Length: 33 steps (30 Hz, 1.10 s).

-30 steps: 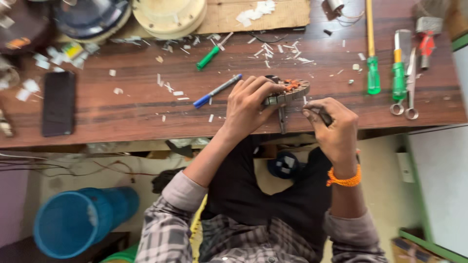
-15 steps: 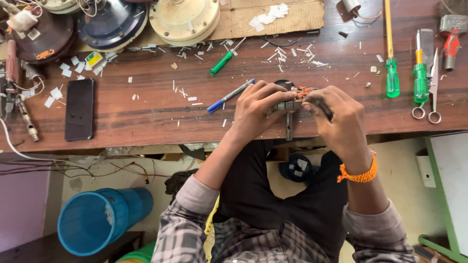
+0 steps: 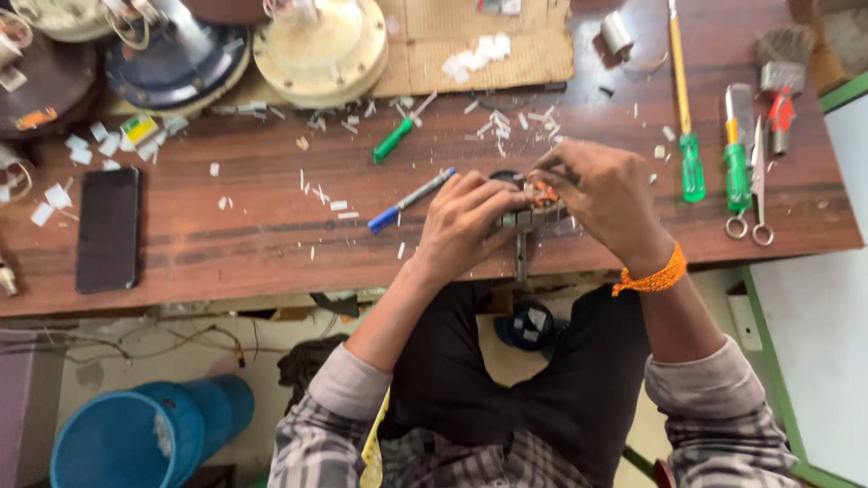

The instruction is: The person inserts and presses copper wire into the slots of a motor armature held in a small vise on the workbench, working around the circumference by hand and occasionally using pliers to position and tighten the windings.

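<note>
Left hand (image 3: 470, 226) gripped the slotted metal core (image 3: 529, 217) at the bench (image 3: 226, 244) edge, fingers curled around it. Right hand (image 3: 601, 194) pinched at copper winding (image 3: 544, 192) on top. Winding work seemingly under way; steady, fine fingertip control looked needed. Blue pen (image 3: 411, 201) lay beside.

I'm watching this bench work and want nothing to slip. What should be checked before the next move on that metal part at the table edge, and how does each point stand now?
1. Left hand grips the metal part: ok.
2. Right hand is on the part's copper-coloured spot, fingers pinched: ok.
3. Part is supported: cannot tell; it sits at the table edge with a stem hanging below.
4. Blue pen is out of the way: not ok, its end reaches the left hand.
5. Green screwdrivers and scissors lie apart to the right: ok.
6. Loose white scraps scattered behind the hands: not ok.
</note>
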Each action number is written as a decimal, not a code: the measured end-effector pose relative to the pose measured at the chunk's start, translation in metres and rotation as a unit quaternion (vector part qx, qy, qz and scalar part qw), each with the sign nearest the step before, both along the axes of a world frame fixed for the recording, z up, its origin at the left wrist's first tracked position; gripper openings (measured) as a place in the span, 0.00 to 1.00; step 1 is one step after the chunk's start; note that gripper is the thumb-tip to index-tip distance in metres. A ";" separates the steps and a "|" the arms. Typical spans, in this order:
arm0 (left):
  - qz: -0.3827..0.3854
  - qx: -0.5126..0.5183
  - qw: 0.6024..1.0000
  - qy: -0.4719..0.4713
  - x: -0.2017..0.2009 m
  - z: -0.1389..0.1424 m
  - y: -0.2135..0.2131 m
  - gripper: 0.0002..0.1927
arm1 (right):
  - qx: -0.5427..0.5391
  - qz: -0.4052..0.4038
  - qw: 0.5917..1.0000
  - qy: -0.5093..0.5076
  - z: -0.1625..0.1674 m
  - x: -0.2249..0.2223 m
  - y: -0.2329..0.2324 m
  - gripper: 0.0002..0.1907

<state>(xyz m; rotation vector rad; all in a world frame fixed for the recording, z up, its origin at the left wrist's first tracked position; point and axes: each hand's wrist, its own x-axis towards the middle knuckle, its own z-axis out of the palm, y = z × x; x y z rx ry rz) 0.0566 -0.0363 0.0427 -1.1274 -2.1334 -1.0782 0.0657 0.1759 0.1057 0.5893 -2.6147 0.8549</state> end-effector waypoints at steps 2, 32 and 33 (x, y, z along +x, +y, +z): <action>-0.011 0.010 1.000 -0.004 0.000 0.003 -0.002 0.20 | 0.018 0.013 1.000 0.015 0.000 -0.005 -0.002 0.07; -0.226 0.030 0.899 -0.373 -0.054 0.005 -0.016 0.09 | -0.178 -0.110 0.976 -0.066 -0.028 0.083 -0.052 0.04; -0.222 0.024 0.897 -0.382 -0.054 0.006 -0.016 0.10 | -0.193 -0.112 0.972 -0.078 -0.034 0.086 -0.055 0.03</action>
